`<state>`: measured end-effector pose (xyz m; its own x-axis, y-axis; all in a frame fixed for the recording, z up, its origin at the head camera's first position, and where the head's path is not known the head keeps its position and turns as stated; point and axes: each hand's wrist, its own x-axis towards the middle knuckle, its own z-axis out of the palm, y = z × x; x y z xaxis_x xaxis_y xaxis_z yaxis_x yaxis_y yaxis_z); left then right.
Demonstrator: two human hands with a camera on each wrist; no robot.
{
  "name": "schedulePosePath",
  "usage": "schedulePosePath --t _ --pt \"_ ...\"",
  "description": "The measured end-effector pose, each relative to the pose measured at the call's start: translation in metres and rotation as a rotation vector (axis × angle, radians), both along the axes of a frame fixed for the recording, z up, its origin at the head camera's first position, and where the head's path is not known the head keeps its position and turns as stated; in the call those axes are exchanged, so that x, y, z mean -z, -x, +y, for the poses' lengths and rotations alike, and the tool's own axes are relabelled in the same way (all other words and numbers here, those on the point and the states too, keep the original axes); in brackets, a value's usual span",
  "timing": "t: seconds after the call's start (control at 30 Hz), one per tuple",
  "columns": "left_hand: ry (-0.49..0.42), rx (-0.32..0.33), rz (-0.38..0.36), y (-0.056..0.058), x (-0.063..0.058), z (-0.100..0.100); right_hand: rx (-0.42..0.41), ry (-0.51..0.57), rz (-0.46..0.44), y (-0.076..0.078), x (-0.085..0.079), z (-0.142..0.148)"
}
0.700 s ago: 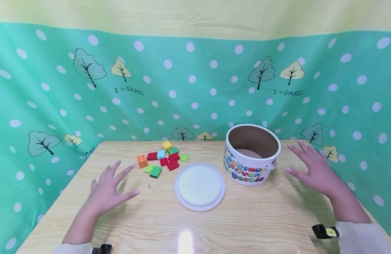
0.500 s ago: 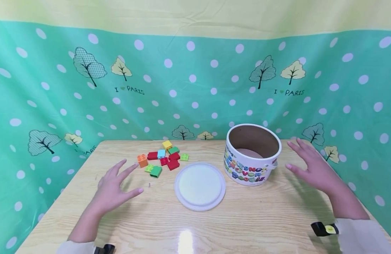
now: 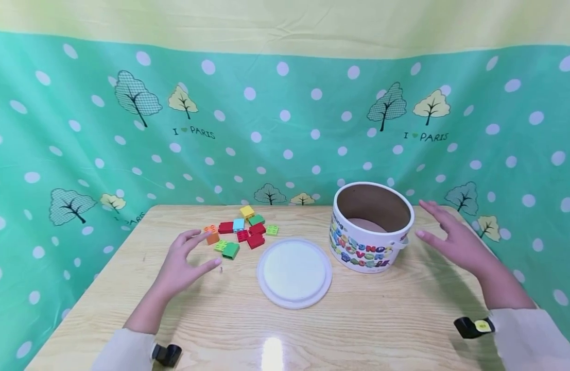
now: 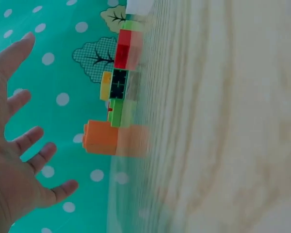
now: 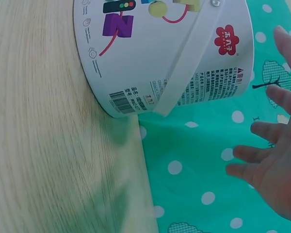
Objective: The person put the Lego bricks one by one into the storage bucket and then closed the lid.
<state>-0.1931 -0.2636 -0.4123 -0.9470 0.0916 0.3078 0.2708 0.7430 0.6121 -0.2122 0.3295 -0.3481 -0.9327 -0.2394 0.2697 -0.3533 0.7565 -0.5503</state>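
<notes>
My left hand (image 3: 180, 265) hovers with spread fingers just short of a cluster of toy building bricks. Nearest to it is an orange brick (image 3: 212, 235), which also stands large in the left wrist view. Green bricks (image 3: 230, 251), red bricks (image 3: 256, 240), a light blue brick (image 3: 238, 224) and a yellow brick (image 3: 247, 211) lie behind. On the other side my right hand (image 3: 458, 245) is held spread beside a white printed bucket (image 3: 361, 250) with no lid on. The bucket's white handle (image 5: 189, 58) hangs down its side in the right wrist view. Both hands hold nothing.
A round white lid (image 3: 294, 273) lies flat on the wooden table (image 3: 331, 335) between the bricks and the bucket. A green dotted curtain (image 3: 294, 118) hangs right behind the table's far edge and along both sides.
My left hand has moved right and forward, closer to the bricks. My right hand stays beside the bucket with only a slight shift. The bricks, lid and bucket stay in place.
</notes>
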Motion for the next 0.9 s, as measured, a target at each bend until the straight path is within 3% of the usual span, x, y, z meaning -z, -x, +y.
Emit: schedulePosePath --t 0.33,0.9 --pt "-0.128 -0.024 -0.038 0.022 0.009 -0.005 -0.029 0.202 -0.094 0.012 0.009 -0.002" --pt "-0.229 -0.03 -0.146 0.057 0.016 -0.029 -0.122 0.601 -0.301 0.033 0.013 -0.01"
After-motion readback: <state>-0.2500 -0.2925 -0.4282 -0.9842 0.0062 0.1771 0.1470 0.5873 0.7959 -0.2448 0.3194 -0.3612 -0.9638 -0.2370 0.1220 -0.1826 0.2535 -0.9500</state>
